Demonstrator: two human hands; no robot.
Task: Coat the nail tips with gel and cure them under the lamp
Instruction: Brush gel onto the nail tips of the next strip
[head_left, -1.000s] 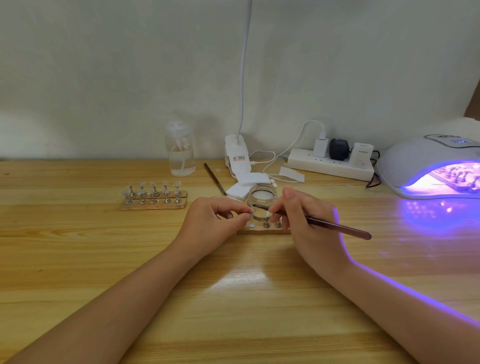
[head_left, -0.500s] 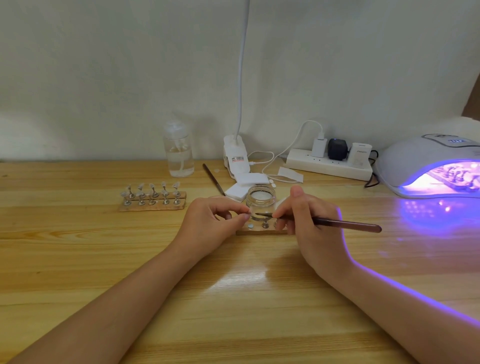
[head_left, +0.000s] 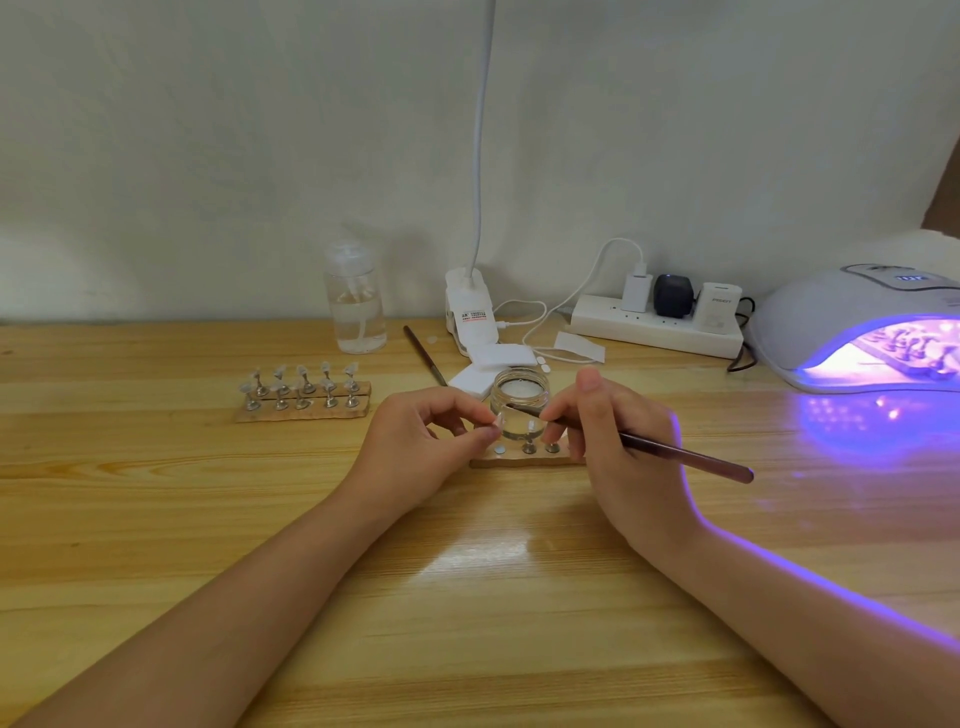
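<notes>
Over a wooden table (head_left: 156, 519), the left hand (head_left: 415, 447) pinches a nail tip (head_left: 496, 422) steady while the right hand (head_left: 618, 441) grips a brush (head_left: 675, 453), painting gel onto it, beside the glowing lamp (head_left: 852, 332).

Dark reddish-brown brush (head_left: 675, 453), clear glass jar (head_left: 519, 397), violet-glowing white lamp (head_left: 831, 317), pale wood-grain table (head_left: 156, 519)

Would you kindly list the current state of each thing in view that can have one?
UV lamp: on, glowing purple, a rack of tips inside.
Gel jar: open, lid off.
Brush: held in right hand, bristle end at the nail tip.
Nail tip: pinched by left hand.
Near stand: partly filled, one spot bare.
Far stand: holding tips.
Bottle: upright, part full.
</notes>
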